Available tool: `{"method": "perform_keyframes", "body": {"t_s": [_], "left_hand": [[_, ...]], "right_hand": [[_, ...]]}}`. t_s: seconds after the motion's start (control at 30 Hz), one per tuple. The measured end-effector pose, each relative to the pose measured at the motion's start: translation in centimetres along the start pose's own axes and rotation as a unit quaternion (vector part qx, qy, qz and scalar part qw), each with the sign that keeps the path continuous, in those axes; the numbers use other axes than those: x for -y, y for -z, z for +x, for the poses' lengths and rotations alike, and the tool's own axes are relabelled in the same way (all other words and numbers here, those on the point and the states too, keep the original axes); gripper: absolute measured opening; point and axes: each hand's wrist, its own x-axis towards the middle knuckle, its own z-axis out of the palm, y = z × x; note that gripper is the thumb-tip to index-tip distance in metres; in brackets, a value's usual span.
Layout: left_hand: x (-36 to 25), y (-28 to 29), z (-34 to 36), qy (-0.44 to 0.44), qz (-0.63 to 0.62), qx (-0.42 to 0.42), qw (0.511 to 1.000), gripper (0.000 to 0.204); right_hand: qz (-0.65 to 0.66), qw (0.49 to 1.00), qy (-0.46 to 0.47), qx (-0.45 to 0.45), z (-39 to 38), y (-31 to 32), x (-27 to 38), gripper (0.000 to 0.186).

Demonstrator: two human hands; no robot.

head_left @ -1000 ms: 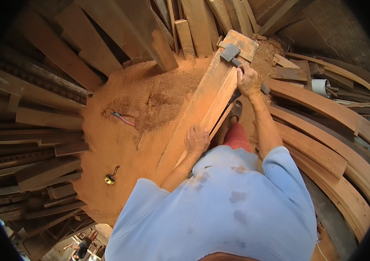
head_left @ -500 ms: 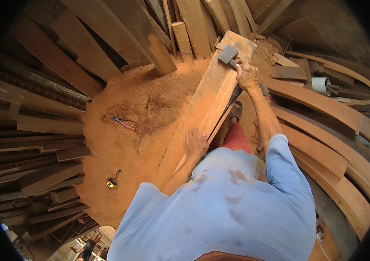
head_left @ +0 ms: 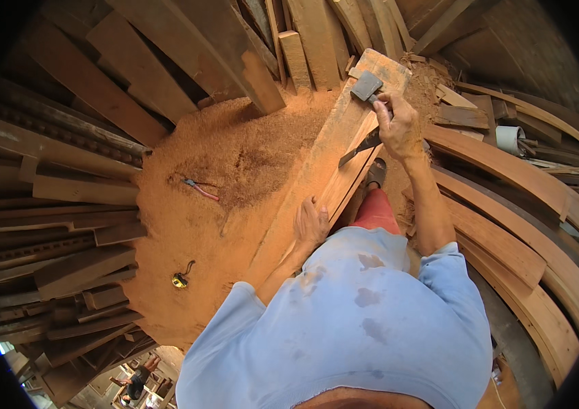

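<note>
A long light-brown wooden board (head_left: 330, 163) lies slanting in front of me, dusted with sawdust. My left hand (head_left: 311, 225) rests on its near part with the fingers stretched out, holding nothing. Over the board's far half, my right hand (head_left: 400, 126) is closed around a dark tool with a blocky square head (head_left: 367, 86). From below that hand a dark, narrow, blade-like piece (head_left: 360, 149) slants down toward the wood. Whether it belongs to the same tool or is a second one, I cannot tell, since the fingers hide the join.
Red-handled pliers (head_left: 201, 190) and a yellow tape measure (head_left: 180, 280) lie on the sawdust (head_left: 187, 235) to the left. Planks (head_left: 85, 189) surround the left and far sides. Curved timbers (head_left: 501, 238) are stacked at right, near a white cylinder (head_left: 508, 139). Another person (head_left: 138, 383) is at the lower left.
My right hand has shifted slightly nearer and turned. The dark blade-like piece has swung from lying along the board's edge to slanting across its top. My left hand stays on the board.
</note>
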Motion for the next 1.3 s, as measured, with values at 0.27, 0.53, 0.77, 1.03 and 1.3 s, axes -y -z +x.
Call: {"method": "perform_keyframes", "body": {"t_s": [0.27,0.53,0.77,1.03,1.3], "left_hand": [[-13.6,6.2,13.3,-0.268,-0.326,0.063,0.904,0.064],[-14.1,5.4,12.8,-0.060,-0.527,0.166,0.832,0.021],[-13.7,5.9,13.9,-0.038,-0.571,0.176,0.801,0.026],[-12.3,6.1,14.0,-0.074,-0.553,0.175,0.811,0.026],[-12.5,6.2,11.3,-0.093,-0.506,0.186,0.837,0.023]], "right_hand": [[0.088,0.983,0.052,0.151,-2.9,2.0,8.7,0.046],[-0.245,0.929,-0.265,0.086,-1.4,2.6,-12.8,0.077],[-0.218,0.857,-0.351,0.308,-6.4,-2.8,-23.4,0.074],[0.013,0.897,-0.327,0.298,-7.2,-0.7,-20.7,0.031],[0.166,0.935,-0.296,0.105,-15.3,9.4,-9.9,0.022]]}}
